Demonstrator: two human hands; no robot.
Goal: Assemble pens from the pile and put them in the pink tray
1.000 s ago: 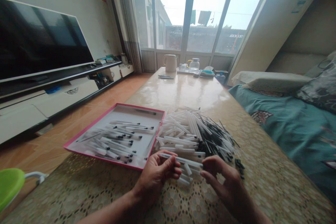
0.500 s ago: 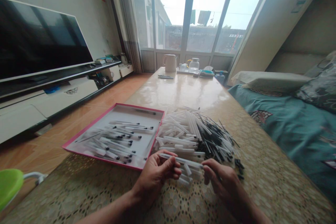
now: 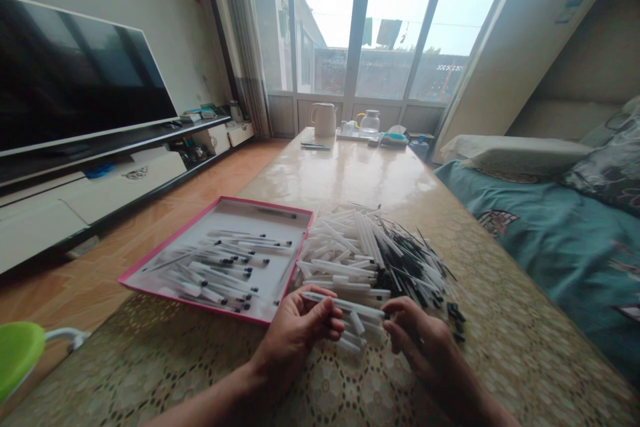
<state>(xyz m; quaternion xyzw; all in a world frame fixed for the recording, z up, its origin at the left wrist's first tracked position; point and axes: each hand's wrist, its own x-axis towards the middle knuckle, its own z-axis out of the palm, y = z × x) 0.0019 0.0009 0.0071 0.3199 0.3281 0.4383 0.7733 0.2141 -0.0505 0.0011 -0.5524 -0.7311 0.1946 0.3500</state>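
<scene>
A white pen [image 3: 360, 308] lies nearly level above the near edge of the pile, its tip end toward the left. My left hand [image 3: 305, 320] is closed round its left part, with thumb and fingers pinching it. At its right end is a small black plug [image 3: 385, 315], where the thumb and forefinger of my right hand [image 3: 417, 333] are closed. Just below the pen are loose white caps [image 3: 357, 322]. Behind my hands spreads a pile of white pen barrels [image 3: 340, 247], with dark thin refills [image 3: 405, 260] on its right side.
Left of the pile, a pink-rimmed tray [image 3: 170, 230] holds several pens with black ends. Small black plugs [image 3: 456, 320] lie right of my right hand. A pitcher [image 3: 325, 120] and a glass jug [image 3: 369, 123] stand at the table's far end. A green stool [image 3: 20, 353] is at lower left.
My right hand has shifted very slightly at the pen's black end, its finger and thumb a little farther apart. My left hand and the pen are almost still.
</scene>
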